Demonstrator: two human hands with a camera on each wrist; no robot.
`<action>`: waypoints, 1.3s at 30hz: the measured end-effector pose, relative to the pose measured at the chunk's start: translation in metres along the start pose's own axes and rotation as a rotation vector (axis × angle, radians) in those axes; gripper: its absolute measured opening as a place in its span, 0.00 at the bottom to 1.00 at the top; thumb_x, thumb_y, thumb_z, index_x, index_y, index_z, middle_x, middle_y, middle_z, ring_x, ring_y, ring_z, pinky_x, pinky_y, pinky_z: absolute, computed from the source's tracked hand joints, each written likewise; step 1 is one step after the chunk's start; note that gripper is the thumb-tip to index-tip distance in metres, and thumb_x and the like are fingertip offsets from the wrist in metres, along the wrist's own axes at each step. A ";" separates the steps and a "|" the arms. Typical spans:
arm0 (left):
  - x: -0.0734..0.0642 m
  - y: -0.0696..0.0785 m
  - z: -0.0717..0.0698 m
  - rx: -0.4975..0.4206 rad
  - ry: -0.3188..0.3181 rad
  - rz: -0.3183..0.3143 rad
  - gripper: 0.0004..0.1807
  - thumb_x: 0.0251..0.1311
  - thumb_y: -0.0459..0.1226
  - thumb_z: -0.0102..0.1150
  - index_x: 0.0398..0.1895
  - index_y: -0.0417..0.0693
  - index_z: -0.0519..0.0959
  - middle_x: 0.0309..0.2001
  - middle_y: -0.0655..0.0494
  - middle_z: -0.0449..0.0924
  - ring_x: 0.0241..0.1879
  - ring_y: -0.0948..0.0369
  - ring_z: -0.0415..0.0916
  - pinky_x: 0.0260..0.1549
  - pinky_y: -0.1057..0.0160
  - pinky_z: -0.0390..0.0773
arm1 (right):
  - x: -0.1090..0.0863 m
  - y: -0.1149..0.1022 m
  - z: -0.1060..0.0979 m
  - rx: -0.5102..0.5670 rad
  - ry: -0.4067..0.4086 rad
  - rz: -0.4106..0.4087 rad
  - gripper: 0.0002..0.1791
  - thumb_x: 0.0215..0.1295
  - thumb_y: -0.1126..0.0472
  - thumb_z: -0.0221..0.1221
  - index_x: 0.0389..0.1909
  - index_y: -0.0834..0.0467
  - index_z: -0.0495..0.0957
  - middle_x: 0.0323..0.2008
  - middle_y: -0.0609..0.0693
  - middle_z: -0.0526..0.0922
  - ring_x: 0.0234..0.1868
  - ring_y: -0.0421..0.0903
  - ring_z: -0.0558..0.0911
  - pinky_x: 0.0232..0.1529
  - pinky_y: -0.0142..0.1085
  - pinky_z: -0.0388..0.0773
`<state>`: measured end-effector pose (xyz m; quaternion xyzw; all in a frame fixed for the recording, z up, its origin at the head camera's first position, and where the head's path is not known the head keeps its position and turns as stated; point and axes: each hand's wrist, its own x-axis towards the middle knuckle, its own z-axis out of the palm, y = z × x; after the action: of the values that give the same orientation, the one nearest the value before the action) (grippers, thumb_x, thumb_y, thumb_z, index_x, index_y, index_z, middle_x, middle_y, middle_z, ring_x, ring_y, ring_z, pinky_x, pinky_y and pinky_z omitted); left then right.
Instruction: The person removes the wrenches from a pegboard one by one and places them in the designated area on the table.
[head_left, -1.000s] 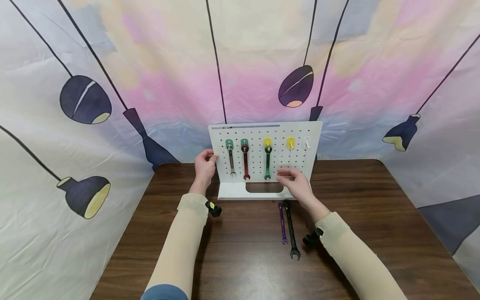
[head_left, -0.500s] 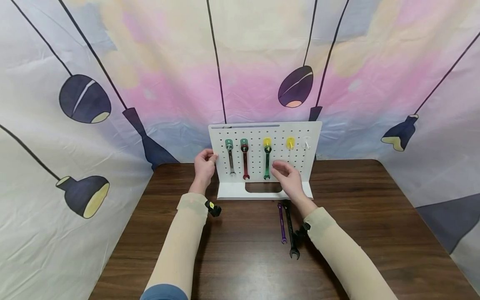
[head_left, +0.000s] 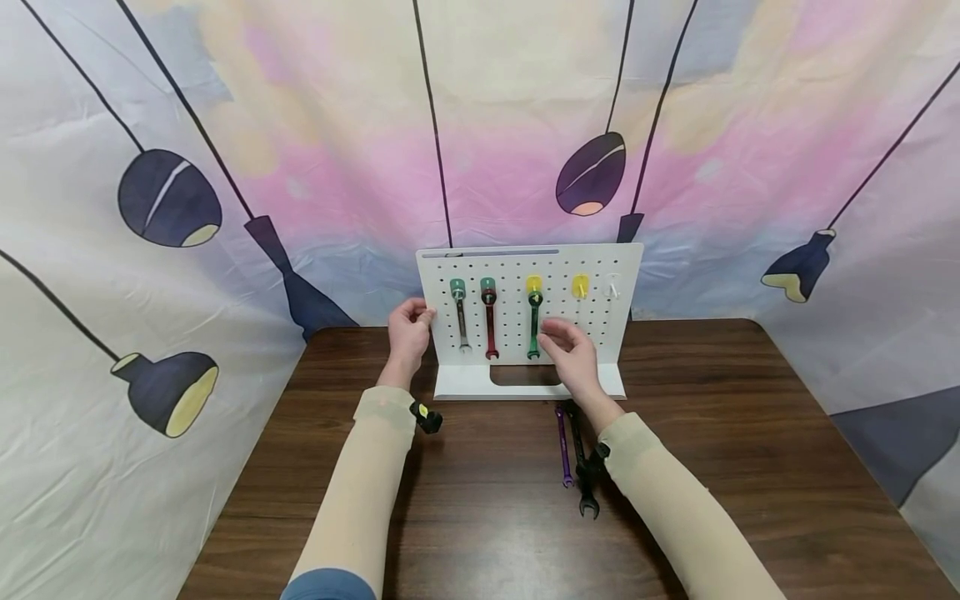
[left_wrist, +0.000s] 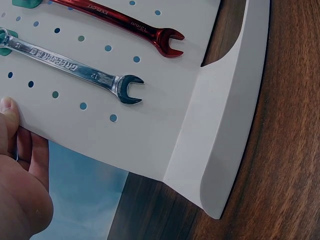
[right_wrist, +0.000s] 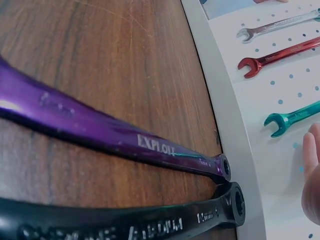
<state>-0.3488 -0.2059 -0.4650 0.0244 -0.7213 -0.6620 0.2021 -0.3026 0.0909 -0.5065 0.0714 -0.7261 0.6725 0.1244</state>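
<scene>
A white pegboard stand (head_left: 517, 382) stands upright on the table. My left hand (head_left: 408, 342) pinches its left edge, thumb on the front and fingers behind, as the left wrist view shows. Three combination wrenches hang from its hooks: a silver wrench (left_wrist: 70, 62), a red wrench (left_wrist: 120, 21) and a green wrench (head_left: 534, 327). My right hand (head_left: 576, 358) is in front of the board, its slightly bent fingertips right beside the green wrench's shank. On the table below lie a purple wrench (right_wrist: 115, 130) and a larger black wrench (right_wrist: 150, 220), partly covered by the right wrist camera.
A yellow hook (head_left: 581, 286) and a clear hook (head_left: 612, 287) on the board's right side carry nothing. The dark wooden table (head_left: 480, 517) extends around the stand. A patterned cloth (head_left: 510, 125) with painted lamps hangs behind.
My right hand has moved left and slightly up, from the right of the green wrench to close beside it. My left hand stays at the board's edge.
</scene>
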 end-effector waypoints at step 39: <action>0.001 -0.001 0.000 -0.007 0.001 0.009 0.03 0.70 0.23 0.63 0.37 0.34 0.80 0.31 0.58 0.74 0.34 0.62 0.70 0.32 0.70 0.71 | 0.005 -0.006 0.015 0.024 0.038 -0.009 0.20 0.68 0.68 0.71 0.60 0.62 0.83 0.57 0.59 0.86 0.57 0.55 0.85 0.60 0.41 0.82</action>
<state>-0.3496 -0.2060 -0.4660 0.0206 -0.7191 -0.6636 0.2055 -0.3071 0.0763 -0.5003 0.0637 -0.7151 0.6818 0.1403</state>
